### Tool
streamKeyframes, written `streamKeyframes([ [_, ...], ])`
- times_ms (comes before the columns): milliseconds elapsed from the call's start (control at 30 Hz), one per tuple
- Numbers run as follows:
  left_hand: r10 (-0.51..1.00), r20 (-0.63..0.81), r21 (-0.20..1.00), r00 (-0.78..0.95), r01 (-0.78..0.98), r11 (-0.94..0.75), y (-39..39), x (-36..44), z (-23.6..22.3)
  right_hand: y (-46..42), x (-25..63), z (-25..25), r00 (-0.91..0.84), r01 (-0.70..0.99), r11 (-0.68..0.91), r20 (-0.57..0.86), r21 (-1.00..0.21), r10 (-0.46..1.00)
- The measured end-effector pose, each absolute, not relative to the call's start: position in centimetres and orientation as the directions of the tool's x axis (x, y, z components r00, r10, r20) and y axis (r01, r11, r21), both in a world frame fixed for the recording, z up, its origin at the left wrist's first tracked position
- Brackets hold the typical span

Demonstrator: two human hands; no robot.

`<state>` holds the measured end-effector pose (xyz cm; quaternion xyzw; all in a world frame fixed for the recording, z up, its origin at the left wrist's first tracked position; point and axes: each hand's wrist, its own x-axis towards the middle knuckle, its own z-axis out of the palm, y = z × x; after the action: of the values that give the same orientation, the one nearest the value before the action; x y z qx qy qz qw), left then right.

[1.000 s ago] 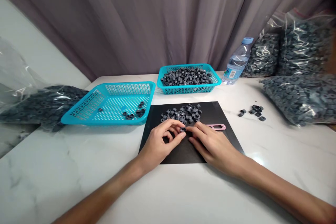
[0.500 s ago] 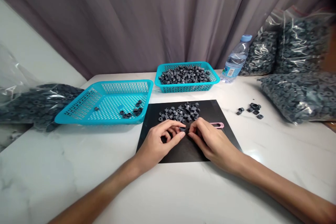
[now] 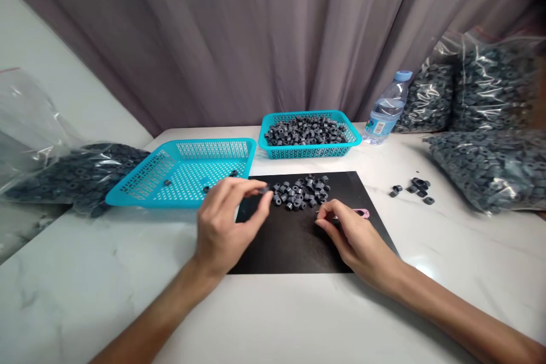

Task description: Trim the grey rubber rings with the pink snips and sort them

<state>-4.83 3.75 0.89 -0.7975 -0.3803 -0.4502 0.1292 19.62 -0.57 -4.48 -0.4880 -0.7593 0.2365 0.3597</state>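
At the black mat (image 3: pixel 294 247), we pinch our left hand (image 3: pixel 224 224) over its left edge, our right hand (image 3: pixel 356 236) curled rightward.

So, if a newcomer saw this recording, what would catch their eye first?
Probably the turquoise back basket, heaped with small dark rings, and the matching left basket, showing just a few. Next is the left hand, pinching one dark ring near the left edge of the black mat. Bulging clear bags of similar pieces also stand out at both sides.
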Motion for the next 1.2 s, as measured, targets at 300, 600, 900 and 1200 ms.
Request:
streamKeyframes([
  [300,0.463,0.859,-0.036,0.22,0.927,-0.373,5.7,-7.4,2.5,-0.9,19.6,-4.3,-0.318,0.582,0.466,0.341,-0.666,0.885],
  [600,0.524,0.792,-0.112,0.312,0.919,-0.378,6.6,-8.4,2.5,-0.5,19.3,-4.3,-0.292,0.614,0.47,0.371,-0.634,0.881],
  [900,0.497,0.482,0.111,0.721,0.513,-0.851,3.0,-4.2,0.0,-0.3,19.4,-4.7,-0.329,0.555,0.501,0.378,-0.664,0.865],
  [1200,0.662,0.333,0.523,0.672,0.452,-0.722,2.2,-3.3,-1.2,-0.8,19.2,-4.3,-0.355,0.534,0.551,0.421,-0.641,0.835],
])
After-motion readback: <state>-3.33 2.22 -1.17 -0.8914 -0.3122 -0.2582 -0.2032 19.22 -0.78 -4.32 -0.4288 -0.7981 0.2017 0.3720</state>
